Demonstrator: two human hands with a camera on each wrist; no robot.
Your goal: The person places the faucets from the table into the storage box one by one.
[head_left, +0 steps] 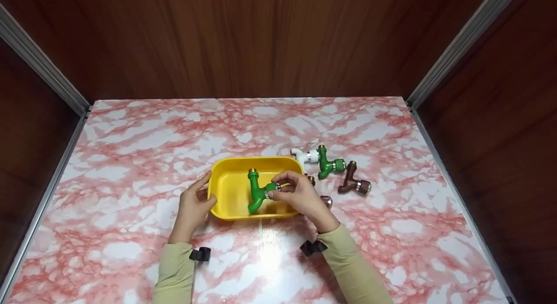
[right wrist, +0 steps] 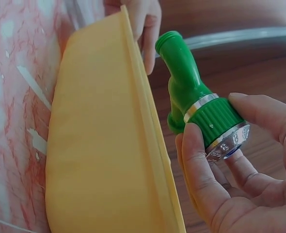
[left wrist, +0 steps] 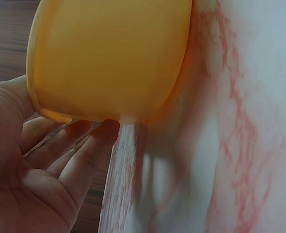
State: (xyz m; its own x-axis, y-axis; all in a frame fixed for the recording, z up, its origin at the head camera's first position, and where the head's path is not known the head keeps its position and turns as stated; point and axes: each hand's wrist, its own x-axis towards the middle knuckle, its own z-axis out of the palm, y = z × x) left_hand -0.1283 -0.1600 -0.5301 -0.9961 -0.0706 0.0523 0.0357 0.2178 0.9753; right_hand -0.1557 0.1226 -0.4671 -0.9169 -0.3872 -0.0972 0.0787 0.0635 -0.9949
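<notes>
A green plastic tap [head_left: 257, 193] with a brass-coloured threaded end hangs over a yellow tub [head_left: 230, 186]. My right hand [head_left: 300, 195] pinches its ribbed knob [right wrist: 215, 119] between thumb and fingers, and in the right wrist view the tap shows beside the tub's rim. At the tub's left end, my left hand [head_left: 194, 206] holds the rim with the thumb and fingers spread apart. From the left wrist view, its fingertips [left wrist: 109, 128] press against the tub's outer wall [left wrist: 109, 63].
Right of the tub lie a white tap [head_left: 303, 156], another green tap [head_left: 326, 164] and a brown tap [head_left: 350, 182]. A further brown knob [head_left: 327, 202] shows partly behind my right hand. The marbled tabletop [head_left: 130, 173] is bordered by dark wooden panels [head_left: 243, 47].
</notes>
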